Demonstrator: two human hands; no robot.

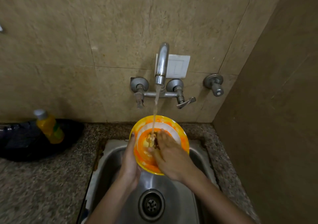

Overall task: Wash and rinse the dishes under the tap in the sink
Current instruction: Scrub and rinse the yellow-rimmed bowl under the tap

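An orange and yellow bowl (179, 134) with a white band inside is held tilted over the steel sink (110, 156). My left hand (130, 162) grips the bowl's left rim from outside and below. My right hand (170, 156) lies flat inside the bowl, its fingers pressed on the bottom among food scraps. Water runs from the tap (161, 64) in a steady stream into the bowl's middle, just left of my right fingers. The bowl's lower wall is hidden by my right hand.
A yellow dish soap bottle (49, 126) stands on a dark bag (20, 141) at the left on the granite counter (43, 186). The sink drain (151, 205) lies below my arms. Tap handles (185, 102) stick out of the tiled wall; a brown side wall closes the right.
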